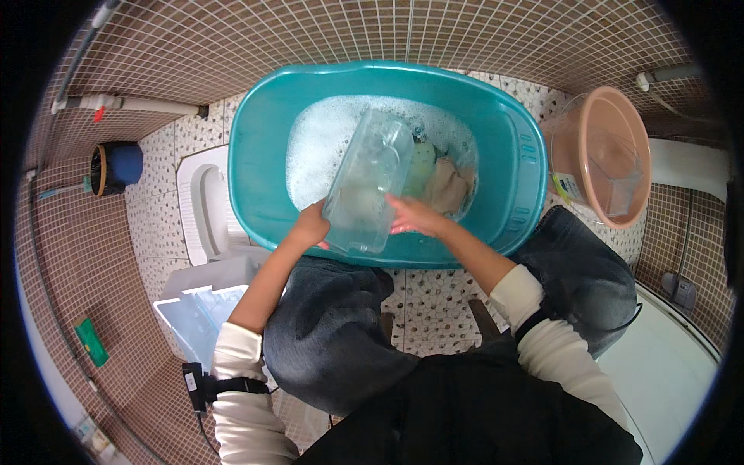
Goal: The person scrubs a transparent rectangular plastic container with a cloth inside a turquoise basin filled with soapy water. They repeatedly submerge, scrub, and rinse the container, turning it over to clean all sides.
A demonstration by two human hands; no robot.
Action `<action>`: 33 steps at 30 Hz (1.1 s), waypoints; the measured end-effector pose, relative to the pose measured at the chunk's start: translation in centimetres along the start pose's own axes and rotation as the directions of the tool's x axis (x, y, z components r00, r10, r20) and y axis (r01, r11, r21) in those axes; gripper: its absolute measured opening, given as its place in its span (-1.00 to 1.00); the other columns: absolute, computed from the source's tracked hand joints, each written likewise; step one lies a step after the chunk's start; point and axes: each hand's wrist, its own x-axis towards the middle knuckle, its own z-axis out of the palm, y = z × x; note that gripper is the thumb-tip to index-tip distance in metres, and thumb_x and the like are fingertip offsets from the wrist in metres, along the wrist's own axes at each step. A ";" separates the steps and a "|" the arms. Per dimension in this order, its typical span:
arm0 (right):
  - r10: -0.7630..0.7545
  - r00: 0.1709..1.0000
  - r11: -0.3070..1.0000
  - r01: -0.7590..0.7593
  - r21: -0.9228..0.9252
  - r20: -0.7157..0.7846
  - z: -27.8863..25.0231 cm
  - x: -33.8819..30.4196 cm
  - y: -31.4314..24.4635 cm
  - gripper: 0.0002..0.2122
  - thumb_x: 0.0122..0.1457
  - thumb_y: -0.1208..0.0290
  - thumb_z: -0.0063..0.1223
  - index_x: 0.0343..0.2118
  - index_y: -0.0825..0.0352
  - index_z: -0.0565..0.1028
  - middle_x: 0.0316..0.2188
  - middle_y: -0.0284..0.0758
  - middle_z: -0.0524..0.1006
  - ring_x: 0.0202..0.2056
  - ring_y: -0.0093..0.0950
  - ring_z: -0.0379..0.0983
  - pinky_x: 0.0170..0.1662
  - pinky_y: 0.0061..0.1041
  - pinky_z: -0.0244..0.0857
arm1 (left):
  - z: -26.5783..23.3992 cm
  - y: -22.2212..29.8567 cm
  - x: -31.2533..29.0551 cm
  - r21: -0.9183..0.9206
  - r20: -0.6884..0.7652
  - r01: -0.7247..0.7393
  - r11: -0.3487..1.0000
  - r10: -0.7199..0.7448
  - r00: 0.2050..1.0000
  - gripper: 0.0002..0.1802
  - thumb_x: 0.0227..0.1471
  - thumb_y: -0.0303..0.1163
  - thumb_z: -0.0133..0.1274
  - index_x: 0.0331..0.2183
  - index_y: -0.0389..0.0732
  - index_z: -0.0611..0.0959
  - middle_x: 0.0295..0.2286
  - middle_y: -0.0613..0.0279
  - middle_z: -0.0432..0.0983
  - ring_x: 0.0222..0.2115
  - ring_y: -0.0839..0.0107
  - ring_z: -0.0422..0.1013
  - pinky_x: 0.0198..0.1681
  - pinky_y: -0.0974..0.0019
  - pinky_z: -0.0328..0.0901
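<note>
A clear, rectangular plastic container (370,167) is tilted over the large teal tub (260,155), its far end above the foamy water (310,139). At its near left edge, my left hand (312,225) is closed around the wall. My right hand (416,216) grips the opposite side, the thumb on the wall and the other fingers partly hidden. Right of the container, a beige cloth-like item (449,186) and a pale green item (421,167) lie partly under water; their exact kinds are unclear.
A peach bucket (583,159) holding clear plastic pieces stands right of the tub. At left are a white squat toilet (203,203), a dark blue bin (124,167) and a grey-white box (194,302) with pale blue plastic. A white lidded surface (659,372) lies at lower right.
</note>
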 end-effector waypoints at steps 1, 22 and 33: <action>-0.096 0.995 0.995 0.096 -0.018 -0.037 -1.6 1.1 0.6 -0.35 0.07 0.03 -0.10 0.10 0.43 0.09 -0.07 -0.10 0.34 -0.19 -0.25 0.40 -0.12 -0.31 0.31 | 0.5 -0.8 1.4 0.005 -0.062 -0.018 1.000 0.018 0.998 -0.33 -0.18 -0.66 -0.24 0.08 -0.23 0.21 -0.23 -0.19 0.41 -0.47 0.07 0.47 -0.62 0.30 0.44; -0.167 0.958 0.946 0.222 0.238 -0.231 -4.5 4.6 -4.9 -0.69 -0.03 0.53 0.06 -0.17 0.40 0.36 -0.32 -0.30 0.45 -0.29 -0.47 0.40 -0.26 -0.49 0.35 | 7.8 -8.9 14.0 -0.274 -0.296 -0.037 0.961 -0.048 0.954 -0.51 0.00 -0.47 -0.12 0.03 -0.14 0.33 -0.16 -0.16 0.38 -0.29 -0.01 0.40 -0.19 0.21 0.35; -0.356 0.910 0.931 0.327 -0.163 -0.210 1.9 7.3 0.8 -0.71 -0.02 0.55 0.01 -0.18 0.34 0.37 -0.28 -0.24 0.46 -0.22 -0.39 0.40 -0.16 -0.43 0.29 | 7.4 -9.9 14.4 -0.318 -0.390 -0.179 0.931 0.044 0.920 -0.56 0.02 -0.45 -0.07 0.00 -0.11 0.39 -0.26 0.12 0.45 -0.31 0.32 0.38 -0.28 0.27 0.37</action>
